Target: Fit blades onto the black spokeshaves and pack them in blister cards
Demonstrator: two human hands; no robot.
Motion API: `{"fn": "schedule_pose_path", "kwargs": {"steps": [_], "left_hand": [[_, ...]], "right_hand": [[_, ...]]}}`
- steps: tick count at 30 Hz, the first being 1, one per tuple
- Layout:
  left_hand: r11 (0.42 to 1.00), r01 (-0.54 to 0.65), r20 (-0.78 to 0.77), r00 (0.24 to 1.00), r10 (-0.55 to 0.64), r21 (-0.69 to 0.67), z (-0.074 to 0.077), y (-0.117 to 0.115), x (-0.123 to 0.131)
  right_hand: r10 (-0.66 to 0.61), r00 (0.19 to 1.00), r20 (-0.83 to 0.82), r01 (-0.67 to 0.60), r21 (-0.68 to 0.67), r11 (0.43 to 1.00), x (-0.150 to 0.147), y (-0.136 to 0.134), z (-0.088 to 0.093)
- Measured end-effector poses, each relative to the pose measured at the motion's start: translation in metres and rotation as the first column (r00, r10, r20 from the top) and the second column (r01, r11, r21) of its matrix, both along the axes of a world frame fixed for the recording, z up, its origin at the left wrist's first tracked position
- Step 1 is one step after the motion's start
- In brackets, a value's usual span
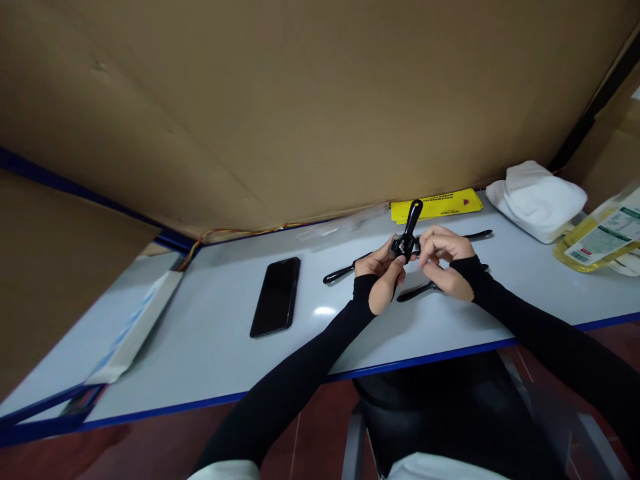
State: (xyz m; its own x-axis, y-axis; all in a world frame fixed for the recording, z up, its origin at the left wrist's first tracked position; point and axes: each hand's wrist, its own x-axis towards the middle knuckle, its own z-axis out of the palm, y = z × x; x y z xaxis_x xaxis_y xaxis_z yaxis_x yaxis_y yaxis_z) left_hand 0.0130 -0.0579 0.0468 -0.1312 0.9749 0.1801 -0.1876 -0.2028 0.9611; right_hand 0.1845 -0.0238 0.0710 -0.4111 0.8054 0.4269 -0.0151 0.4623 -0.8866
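Observation:
My left hand (381, 270) is closed around a black spokeshave (411, 230), gripping its middle body. One handle, with a hole near its tip, points up and away from me. My right hand (447, 260) is beside the tool, fingers curled and fingertips close to the body's right side; whatever they pinch is too small to make out. Another black-handled tool (339, 274) lies on the table, partly behind my left hand. Under my right hand lies a further black tool (416, 292), and a black handle tip (479, 235) shows beyond it.
A black phone (275, 297) lies left of my hands on the white table (210, 333). Behind are yellow printed packaging (437, 206) and clear plastic (345, 223). At right stand a white cloth bundle (537, 200) and a bottle of yellow liquid (597, 237). Cardboard walls (300, 113) enclose the table.

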Motion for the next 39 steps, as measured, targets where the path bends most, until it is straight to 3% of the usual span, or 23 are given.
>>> {"fn": "schedule_pose_path", "kwargs": {"steps": [3, 9, 14, 17, 19, 21, 23, 25, 28, 30, 33, 37, 39], "left_hand": [[1.0, 0.003, 0.002, 1.0, -0.003, 0.016, -0.002, 0.0, 0.0], [0.999, 0.016, -0.031, 0.999, -0.015, 0.029, -0.004, -0.001, 0.001], [0.999, 0.017, -0.1, 0.995, -0.014, 0.035, -0.013, 0.001, 0.0], [0.994, -0.039, -0.278, 0.958, 0.068, 0.107, -0.02, 0.0, -0.003], [0.97, -0.099, -0.499, 0.843, 0.201, 0.224, -0.023, -0.003, -0.004], [0.933, -0.093, -0.688, 0.651, 0.321, 0.347, -0.024, -0.008, -0.005], [0.918, -0.062, -0.799, 0.473, 0.372, 0.391, -0.022, -0.013, -0.005], [0.925, -0.073, -0.863, 0.339, 0.374, 0.372, -0.019, -0.016, -0.005], [0.921, -0.145, -0.897, 0.218, 0.385, 0.361, -0.013, -0.017, -0.007], [0.921, -0.144, -0.896, 0.218, 0.386, 0.362, -0.01, -0.015, -0.009], [0.935, -0.093, -0.874, 0.331, 0.354, 0.344, -0.006, -0.013, -0.011], [0.942, -0.111, -0.824, 0.461, 0.33, 0.316, -0.001, -0.014, -0.009], [0.954, -0.118, -0.79, 0.536, 0.296, 0.277, 0.002, -0.012, -0.012]], "right_hand": [[-0.097, 0.993, 0.065, 0.099, -0.028, 0.995, -0.003, -0.001, 0.0], [-0.018, 0.999, 0.049, 0.017, 0.019, 1.0, -0.01, -0.003, -0.002], [-0.241, 0.963, 0.123, 0.242, 0.008, 0.97, -0.012, -0.001, -0.007], [-0.299, 0.941, 0.161, 0.326, -0.181, 0.928, -0.018, 0.0, -0.013], [-0.242, 0.961, 0.134, 0.277, -0.419, 0.865, -0.024, 0.001, -0.017], [-0.102, 0.994, 0.031, 0.099, -0.616, 0.782, -0.031, 0.001, -0.021], [0.019, 0.991, -0.135, -0.111, -0.714, 0.691, -0.038, 0.001, -0.022], [0.011, 0.958, -0.287, -0.24, -0.776, 0.584, -0.043, 0.002, -0.021], [-0.092, 0.927, -0.364, -0.289, -0.847, 0.445, -0.047, 0.003, -0.017], [-0.118, 0.92, -0.373, -0.299, -0.865, 0.403, -0.049, 0.002, -0.016], [-0.12, 0.929, -0.349, -0.269, -0.863, 0.428, -0.051, 0.0, -0.018], [-0.093, 0.975, -0.204, -0.1, -0.769, 0.631, -0.046, 0.007, -0.024], [-0.13, 0.989, -0.073, 0.05, -0.659, 0.75, -0.035, 0.016, -0.024]]}}
